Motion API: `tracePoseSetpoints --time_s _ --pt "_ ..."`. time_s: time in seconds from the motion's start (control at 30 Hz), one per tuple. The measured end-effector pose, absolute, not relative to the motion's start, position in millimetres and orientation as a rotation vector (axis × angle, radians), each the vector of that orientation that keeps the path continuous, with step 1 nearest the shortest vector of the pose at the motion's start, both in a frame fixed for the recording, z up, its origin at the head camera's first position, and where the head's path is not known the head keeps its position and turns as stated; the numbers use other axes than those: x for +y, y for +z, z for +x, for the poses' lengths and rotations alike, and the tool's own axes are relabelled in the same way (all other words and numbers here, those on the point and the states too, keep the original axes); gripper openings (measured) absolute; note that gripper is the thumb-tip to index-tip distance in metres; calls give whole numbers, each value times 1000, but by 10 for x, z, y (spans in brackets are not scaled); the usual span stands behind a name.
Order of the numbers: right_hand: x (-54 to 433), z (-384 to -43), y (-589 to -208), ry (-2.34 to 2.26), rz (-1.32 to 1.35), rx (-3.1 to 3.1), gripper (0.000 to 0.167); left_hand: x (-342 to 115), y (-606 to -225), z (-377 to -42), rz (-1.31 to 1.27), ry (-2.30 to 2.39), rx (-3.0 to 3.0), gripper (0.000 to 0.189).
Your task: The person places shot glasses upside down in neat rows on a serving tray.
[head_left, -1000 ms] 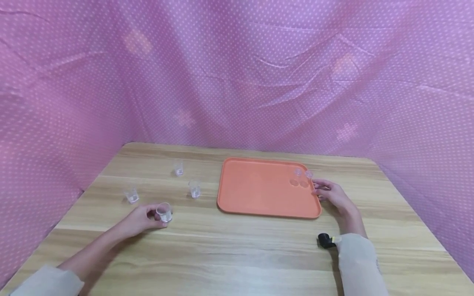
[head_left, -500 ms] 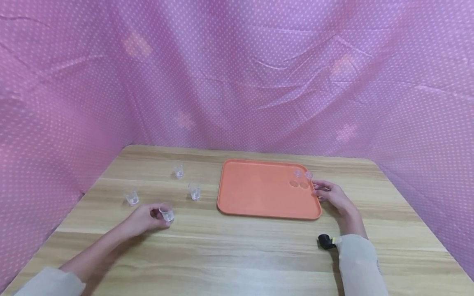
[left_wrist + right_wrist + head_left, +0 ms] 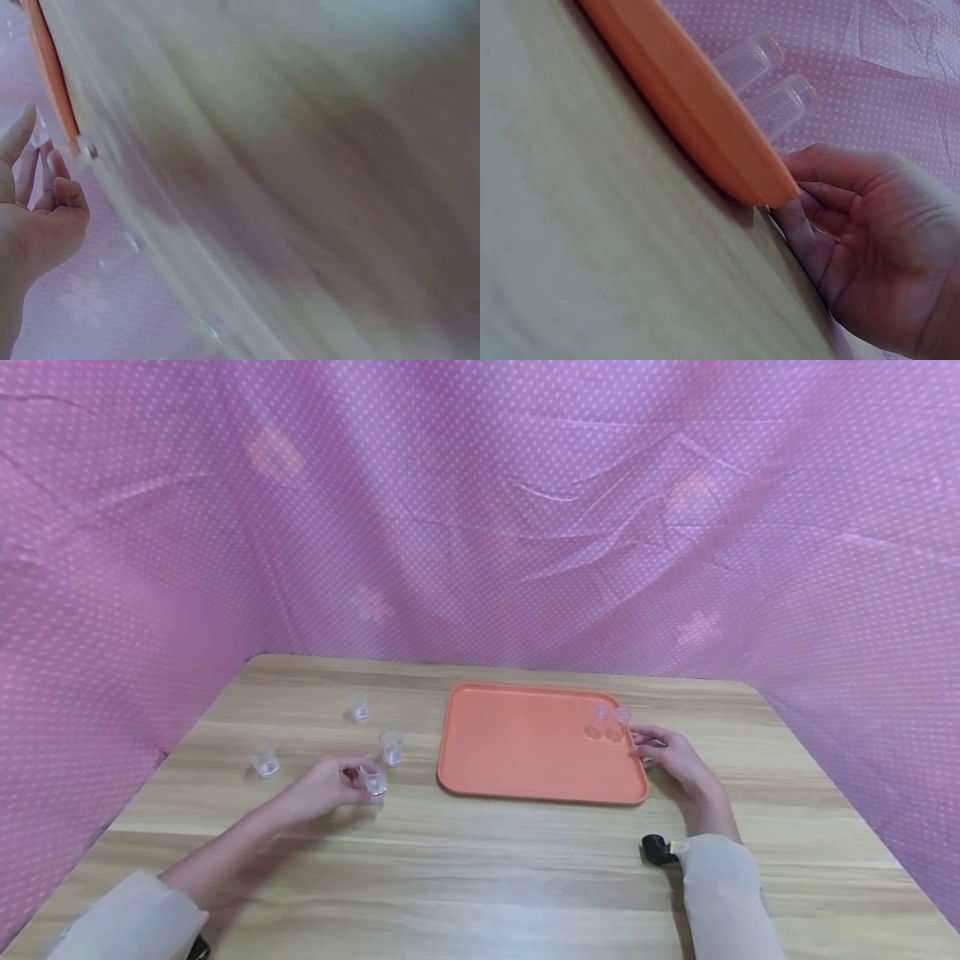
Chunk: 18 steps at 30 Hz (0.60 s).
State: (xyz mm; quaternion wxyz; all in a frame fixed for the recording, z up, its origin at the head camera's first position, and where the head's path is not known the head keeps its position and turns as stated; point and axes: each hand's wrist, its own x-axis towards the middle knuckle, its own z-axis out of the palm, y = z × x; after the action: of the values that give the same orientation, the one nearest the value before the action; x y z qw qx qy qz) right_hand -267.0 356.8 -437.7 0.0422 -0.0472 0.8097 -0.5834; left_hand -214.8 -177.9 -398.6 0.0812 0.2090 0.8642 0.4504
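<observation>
My left hand (image 3: 330,787) pinches a small clear cup (image 3: 377,783) between thumb and fingers, low over the table and left of the orange tray. Another clear cup (image 3: 392,750) stands just behind the held one. Farther back is a third cup (image 3: 360,708), and one more cup (image 3: 265,763) sits off to the left. On the orange tray (image 3: 517,743), by its right edge, two clear cups (image 3: 784,105) stand side by side, seemingly upside down. My right hand (image 3: 673,758) grips the tray's right rim, the thumb above and fingers below in the right wrist view.
The wooden table (image 3: 465,877) has a pink dotted cloth (image 3: 480,527) hanging behind it and at both sides. A black wrist camera (image 3: 657,850) sticks out from the right sleeve (image 3: 723,885).
My left hand has moved right and slightly away with its cup, closer to the standing cup and the tray. The right hand and the tray stay in place.
</observation>
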Motion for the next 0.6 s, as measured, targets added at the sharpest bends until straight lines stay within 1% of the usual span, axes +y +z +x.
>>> tracePoseSetpoints --time_s 0.2,0.6 --pt "3549 -2689 -4362 -1796 -141 2468 48 -1577 -3945 -2176 641 1349 2590 45" --pt "3551 -2642 -4357 -1789 -161 2465 50 -1104 -3925 -2240 733 1348 2570 42"
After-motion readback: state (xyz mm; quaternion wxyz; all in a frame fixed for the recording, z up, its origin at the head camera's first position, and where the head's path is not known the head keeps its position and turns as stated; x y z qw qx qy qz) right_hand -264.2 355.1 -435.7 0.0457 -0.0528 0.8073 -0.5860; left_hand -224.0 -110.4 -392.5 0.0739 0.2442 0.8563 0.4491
